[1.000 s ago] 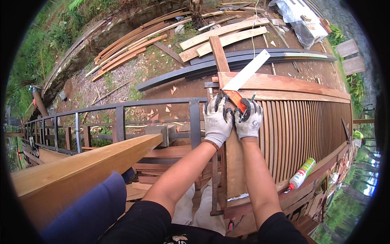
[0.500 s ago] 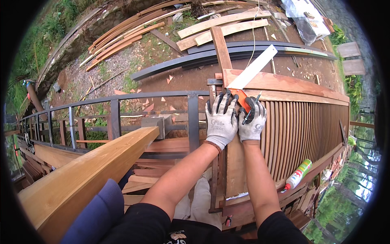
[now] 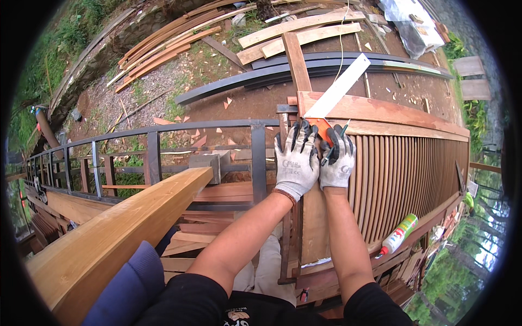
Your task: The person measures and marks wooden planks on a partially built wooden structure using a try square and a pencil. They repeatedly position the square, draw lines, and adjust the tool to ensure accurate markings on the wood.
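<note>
A try square with a white blade [image 3: 340,87] and an orange stock [image 3: 323,128] lies slantwise across the corner of a wooden slatted panel [image 3: 408,179]. My left hand [image 3: 297,160], in a grey and black work glove, rests flat with its fingers stretched forward, fingertips at the near end of the stock. Close beside it, my gloved right hand [image 3: 337,163] is closed around a thin dark pencil [image 3: 345,128], its fingers against the stock. Both hands lie over the panel's end board [image 3: 314,228]; the palms and part of the stock are hidden.
A thick wooden beam [image 3: 125,228] slants in at left, near a dark metal railing frame [image 3: 204,124]. A glue bottle [image 3: 398,234] lies on the panel's right side. Beyond are dark metal beams [image 3: 228,92], loose planks [image 3: 304,27] and a board [image 3: 296,62] jutting outward.
The right hand's fingers and the pencil have shifted very slightly. The left hand and the try square stay almost where they were.
</note>
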Demonstrator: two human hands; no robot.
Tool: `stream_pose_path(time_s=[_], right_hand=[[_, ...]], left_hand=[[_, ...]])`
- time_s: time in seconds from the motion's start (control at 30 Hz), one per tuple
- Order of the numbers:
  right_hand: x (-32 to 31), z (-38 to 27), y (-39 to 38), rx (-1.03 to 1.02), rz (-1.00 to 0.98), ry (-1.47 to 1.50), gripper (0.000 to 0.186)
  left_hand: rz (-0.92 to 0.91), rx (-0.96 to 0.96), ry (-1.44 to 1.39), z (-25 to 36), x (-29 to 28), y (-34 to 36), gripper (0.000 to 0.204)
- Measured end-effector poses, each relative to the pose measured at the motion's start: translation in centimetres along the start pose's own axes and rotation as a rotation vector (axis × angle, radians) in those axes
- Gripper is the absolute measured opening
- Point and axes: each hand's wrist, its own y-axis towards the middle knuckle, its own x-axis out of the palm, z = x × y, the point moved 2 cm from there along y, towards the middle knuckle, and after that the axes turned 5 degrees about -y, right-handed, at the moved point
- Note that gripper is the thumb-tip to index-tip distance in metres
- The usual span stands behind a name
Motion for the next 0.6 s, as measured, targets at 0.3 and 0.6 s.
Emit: stream_pose_path(time_s=[0.3, 0.6], right_hand=[[-0.46, -0.41, 0.08, 0.132, 0.071, 0.115, 0.050], [-0.35, -0.11, -0.10, 0.088, 0.037, 0.102, 0.040]], left_hand=[[0.007, 0.006, 0.022, -0.16, 0.22, 0.08, 0.066], [0.024, 0.003, 0.011, 0.00, 0.10, 0.05, 0.065]])
